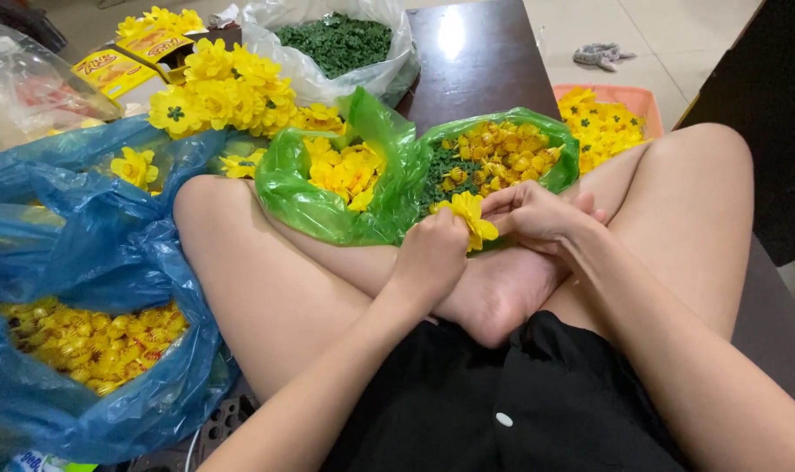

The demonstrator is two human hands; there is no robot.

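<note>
A: Hands first. We see the left hand point(434, 253) closed in a pinch on a yellow plastic flower point(470, 215), held over the lap, just in front of the green bag point(389, 179)

B: And the right hand point(537, 214)? We read its fingers curled, tips pressed against the same flower from the other side. Whether it holds a small part of its own, we cannot tell

A: Agreed. Progress? We judge it well underway, not done: a heap of finished flowers point(227, 92) sits toward the far left of the dark surface point(481, 65), more in the orange tray point(603, 122) on the floor at the far right

B: What's left looks like plenty. Green bag's right pocket has loose yellow pieces over green bits point(494, 157), left pocket yellow petals point(341, 170)

A: Blue bag point(91, 262) beside the left knee holds small yellow pieces point(91, 341), and the clear bag of green parts point(336, 42) at the surface's far edge looks full

B: So we log: one flower in hand mid-assembly, stock mostly unused
</note>
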